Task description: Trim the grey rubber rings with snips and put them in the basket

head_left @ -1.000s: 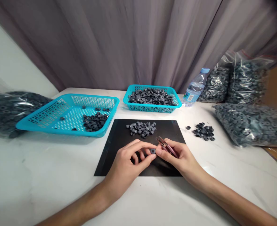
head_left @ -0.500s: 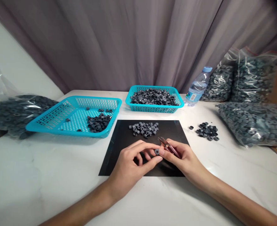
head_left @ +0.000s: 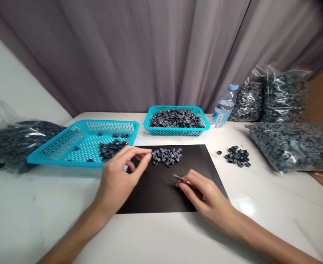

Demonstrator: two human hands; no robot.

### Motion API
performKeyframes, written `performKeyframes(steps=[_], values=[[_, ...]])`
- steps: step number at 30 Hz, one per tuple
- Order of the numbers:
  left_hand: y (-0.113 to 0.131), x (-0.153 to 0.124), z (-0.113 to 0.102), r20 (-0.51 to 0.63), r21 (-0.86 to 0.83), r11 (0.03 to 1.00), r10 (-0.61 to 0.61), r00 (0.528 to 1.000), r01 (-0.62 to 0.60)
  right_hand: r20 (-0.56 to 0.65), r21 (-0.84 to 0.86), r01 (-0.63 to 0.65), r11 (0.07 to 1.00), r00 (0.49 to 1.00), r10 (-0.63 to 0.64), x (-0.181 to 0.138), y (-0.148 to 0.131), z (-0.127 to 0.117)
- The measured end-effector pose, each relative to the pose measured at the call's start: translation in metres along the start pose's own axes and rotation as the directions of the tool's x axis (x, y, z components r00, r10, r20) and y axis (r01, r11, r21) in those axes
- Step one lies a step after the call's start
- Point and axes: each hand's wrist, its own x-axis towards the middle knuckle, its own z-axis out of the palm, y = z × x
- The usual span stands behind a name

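My left hand reaches to the left edge of a pile of short grey tube pieces on a black mat. Its thumb and forefinger are pinched together on a grey tube piece at that edge, mostly covered by the fingertips. My right hand is closed around small pinkish metal snips, whose narrow tip points left over the mat. The handles are largely hidden in the palm.
A blue basket with some tube pieces stands left; a fuller blue basket stands behind the mat. A small heap lies right. Around are a water bottle, a left bag of pieces and more bags at right.
My left hand has moved left and away from my right hand to the pile's edge; the tube piece it held between us is gone from there. My right hand keeps the snips, now lower.
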Motion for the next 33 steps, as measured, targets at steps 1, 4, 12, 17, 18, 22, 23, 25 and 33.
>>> performKeyframes(steps=[1,4,12,17,18,22,23,25,33], values=[[-0.003,0.006,-0.008,-0.057,0.153,0.987,0.067,0.996,-0.057,0.017,-0.068,0.047,0.997,0.999,-0.046,-0.001,0.0,0.001],[-0.011,0.019,-0.031,-0.109,0.486,0.873,0.013,0.994,0.042,0.032,-0.21,0.121,0.97,0.993,-0.117,-0.004,0.001,0.004],[-0.037,0.04,-0.071,-0.149,0.631,0.669,-0.394,0.907,0.394,-0.061,-0.376,0.165,0.912,0.977,-0.202,0.01,0.018,-0.004],[-0.043,0.041,-0.072,-0.078,0.697,0.617,-0.441,0.894,0.365,-0.009,-0.488,0.188,0.852,0.975,-0.221,0.018,0.025,-0.01],[-0.043,0.041,-0.071,-0.064,0.723,0.597,-0.444,0.894,0.348,0.005,-0.51,0.189,0.84,0.976,-0.216,0.019,0.025,-0.01],[-0.043,0.037,-0.067,-0.032,0.78,0.547,-0.451,0.892,0.304,0.05,-0.571,0.193,0.798,0.978,-0.201,0.018,0.023,-0.008],[-0.043,0.037,-0.066,-0.023,0.786,0.543,-0.452,0.892,0.296,0.057,-0.579,0.194,0.792,0.979,-0.197,0.018,0.024,-0.008],[-0.043,0.037,-0.065,-0.013,0.791,0.54,-0.456,0.89,0.289,0.063,-0.584,0.192,0.788,0.979,-0.193,0.018,0.024,-0.008],[-0.045,0.039,-0.061,0.002,0.764,0.572,-0.463,0.886,0.297,0.047,-0.469,0.175,0.866,0.984,-0.174,0.017,0.022,-0.011]])
